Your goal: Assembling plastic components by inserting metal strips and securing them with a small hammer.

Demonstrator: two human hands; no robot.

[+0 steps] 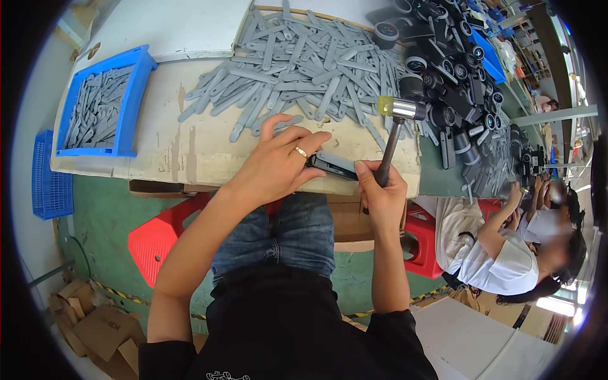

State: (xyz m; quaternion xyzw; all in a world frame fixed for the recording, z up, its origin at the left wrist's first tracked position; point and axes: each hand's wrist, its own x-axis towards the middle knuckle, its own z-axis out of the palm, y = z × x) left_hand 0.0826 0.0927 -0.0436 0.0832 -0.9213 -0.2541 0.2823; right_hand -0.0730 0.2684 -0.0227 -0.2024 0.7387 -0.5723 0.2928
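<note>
At the frame's centre, the left hand (275, 159) pinches the left end of a black part (330, 168) topped by a grey strip (333, 159). The right hand (384, 195), its thumb at the part's other end, clasps a hammer (392, 140), head up; grey strips (304, 63) heap at upper centre, black-cased devices (453, 95) at upper right.
</note>
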